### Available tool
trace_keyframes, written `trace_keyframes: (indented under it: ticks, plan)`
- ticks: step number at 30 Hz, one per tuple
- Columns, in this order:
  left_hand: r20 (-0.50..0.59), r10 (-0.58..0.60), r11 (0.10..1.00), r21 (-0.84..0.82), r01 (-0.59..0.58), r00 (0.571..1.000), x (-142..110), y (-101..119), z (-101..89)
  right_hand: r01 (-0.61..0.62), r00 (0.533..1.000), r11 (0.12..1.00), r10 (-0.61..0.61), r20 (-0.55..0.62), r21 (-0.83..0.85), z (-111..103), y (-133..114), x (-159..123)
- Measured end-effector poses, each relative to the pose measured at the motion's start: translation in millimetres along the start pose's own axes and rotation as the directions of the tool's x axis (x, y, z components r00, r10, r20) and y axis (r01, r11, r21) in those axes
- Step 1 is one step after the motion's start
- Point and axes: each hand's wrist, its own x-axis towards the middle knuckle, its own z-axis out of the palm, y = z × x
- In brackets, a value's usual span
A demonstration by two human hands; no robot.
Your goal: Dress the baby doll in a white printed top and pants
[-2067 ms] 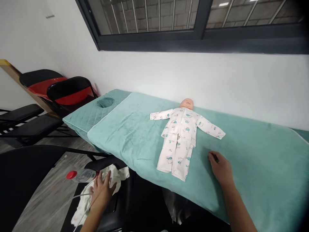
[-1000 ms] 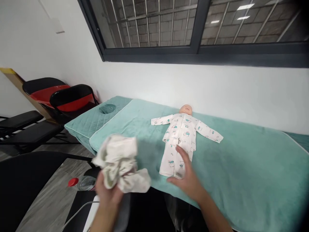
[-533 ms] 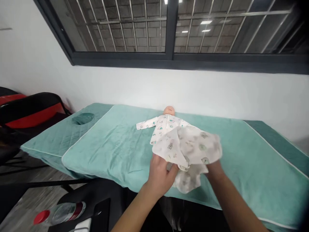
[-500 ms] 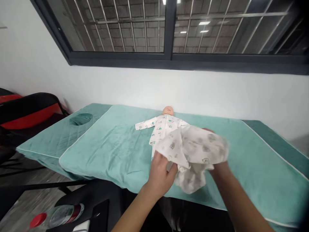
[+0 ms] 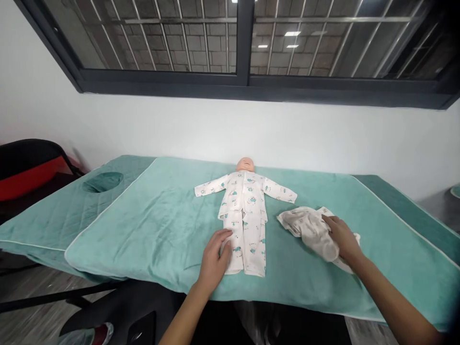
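A baby doll (image 5: 246, 164) lies on its back on the green-covered bed, dressed in a white printed top (image 5: 242, 194) and matching trousers (image 5: 253, 244). Its sleeves are spread out to both sides. My left hand (image 5: 214, 258) is beside the trouser leg, fingers slightly curled with the thumb apart; the fingertips reach the leg's edge, and nothing is held. To the doll's right, a crumpled white baby garment (image 5: 312, 230) with a faint print rests on the cover. My right hand (image 5: 343, 239) grips its right part, the fingers partly hidden in the folds.
The massage bed (image 5: 158, 249) has a face hole (image 5: 103, 182) at its left end. Behind it are a white wall (image 5: 172, 127) and a barred window (image 5: 179, 43). A black seat in front holds a phone (image 5: 141, 329) and a plastic bottle (image 5: 88, 335). A red and black chair (image 5: 32, 177) stands left.
The garment came up from the seat in my left hand, passed over the doll in both hands, and now lies right of it. My left hand has let go; the view turned right.
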Motion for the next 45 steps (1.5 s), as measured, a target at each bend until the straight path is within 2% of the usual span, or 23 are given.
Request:
trace_keyframes:
  ticks: [2,4,6,8,10,12,14,16,19,22,26,29,32,36,39,42,45]
  plan:
    - [-0.017,0.011,1.0,0.024,-0.01,1.0,17,-9,-7.2,0.02,0.996,0.999,-0.017,0.084,-0.032,-1,13,3]
    - [-0.043,0.033,0.998,0.055,-0.031,0.999,43,-19,-13.3,0.051,0.983,0.998,-0.045,0.177,-0.032,-14,19,10]
    - [-0.079,0.06,0.995,0.085,-0.054,0.995,79,-28,-14.6,0.084,0.972,0.996,-0.085,0.218,0.012,-34,6,19]
    - [-0.106,0.089,0.991,0.11,-0.077,0.99,123,-35,-8.5,0.143,0.97,0.983,-0.162,0.182,0.115,-49,-31,33]
    - [-0.11,0.108,0.986,0.141,-0.093,0.988,168,-40,5.6,0.225,0.966,0.939,-0.25,0.066,0.261,-52,-87,54]
    - [-0.05,0.122,0.985,0.127,-0.115,0.991,210,-42,25.2,0.263,0.961,0.868,-0.274,-0.035,0.421,-38,-148,83]
    - [-0.02,0.134,0.983,0.126,-0.131,0.991,242,-46,45.5,0.265,0.963,0.825,-0.25,-0.098,0.499,-13,-200,119]
    - [0.003,0.123,0.98,0.157,-0.122,0.992,261,-54,61.5,0.209,0.976,0.863,-0.151,-0.158,0.461,13,-236,158]
    - [0.031,0.099,0.979,0.175,-0.103,0.995,269,-69,71.4,0.059,0.996,0.951,-0.035,-0.085,0.305,40,-260,205]
    - [0.06,0.109,0.976,0.182,-0.119,0.992,266,-81,70.0,-0.031,0.999,0.964,0.027,0.018,0.265,51,-260,229]
    - [0.114,0.108,0.966,0.221,-0.132,0.988,264,-86,69.2,-0.045,0.998,0.93,0.059,-0.027,0.365,59,-248,238]
    - [0.117,0.111,0.965,0.223,-0.135,0.987,266,-83,70.4,-0.042,0.992,0.841,0.099,-0.078,0.54,66,-239,240]
    - [0.088,0.114,0.979,0.161,-0.127,0.99,263,-77,68.0,-0.022,0.967,0.739,0.188,-0.174,0.673,68,-237,233]
    - [0.047,0.1,0.995,0.005,-0.1,0.994,251,-69,59.2,0.04,0.937,0.742,0.206,-0.283,0.669,61,-242,201]
    - [0.055,0.111,0.992,-0.071,-0.107,0.992,238,-69,53.2,0.068,0.969,0.81,0.085,-0.231,0.582,53,-250,174]
    - [0.074,0.124,0.987,-0.109,-0.115,0.99,230,-72,49.6,0.109,0.99,0.907,-0.064,-0.124,0.406,47,-256,159]
    - [0.103,0.127,0.988,-0.107,-0.116,0.987,228,-72,47.9,0.116,0.991,0.943,-0.091,-0.093,0.311,44,-258,155]
